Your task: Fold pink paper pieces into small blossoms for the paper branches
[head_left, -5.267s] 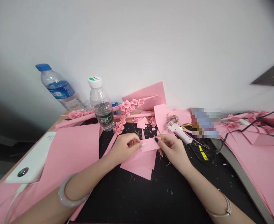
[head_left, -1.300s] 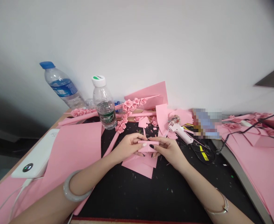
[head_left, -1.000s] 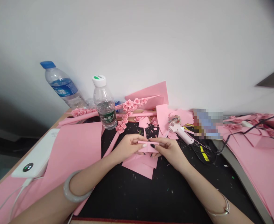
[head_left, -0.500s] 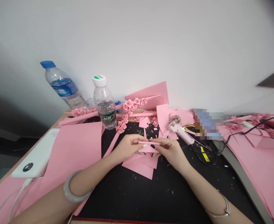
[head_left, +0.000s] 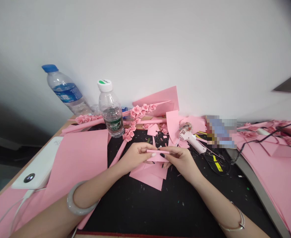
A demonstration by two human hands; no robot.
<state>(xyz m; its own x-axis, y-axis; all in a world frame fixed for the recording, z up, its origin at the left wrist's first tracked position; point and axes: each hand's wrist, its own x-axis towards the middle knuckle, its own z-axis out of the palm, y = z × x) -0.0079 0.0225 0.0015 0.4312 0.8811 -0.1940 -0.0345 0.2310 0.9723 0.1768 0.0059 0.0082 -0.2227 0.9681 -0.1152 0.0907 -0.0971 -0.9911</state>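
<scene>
Left hand (head_left: 135, 157) and right hand (head_left: 182, 158) both pinching the same pink paper strip (head_left: 157, 159) — thumbs in front, fingers curled behind. Strip is up between the hands, over the cut pink paper pieces (head_left: 150, 180) on the black mat (head_left: 175, 208).

Progress, my read: top edge of strip is turned into a narrow roll or fold (can't tell which from this angle), so shaping looks started. Lower part is flat below the thumbs — that bit looks not yet done. Nothing shows the edge being fixed down.

Pink-white hot glue gun (head_left: 193, 143) lies past the right hand, in neither hand. Behind: pink paper roses (head_left: 136, 111) already on rolled-paper stems, so those look complete. Cut pieces below the strip look flat and unworked.
</scene>
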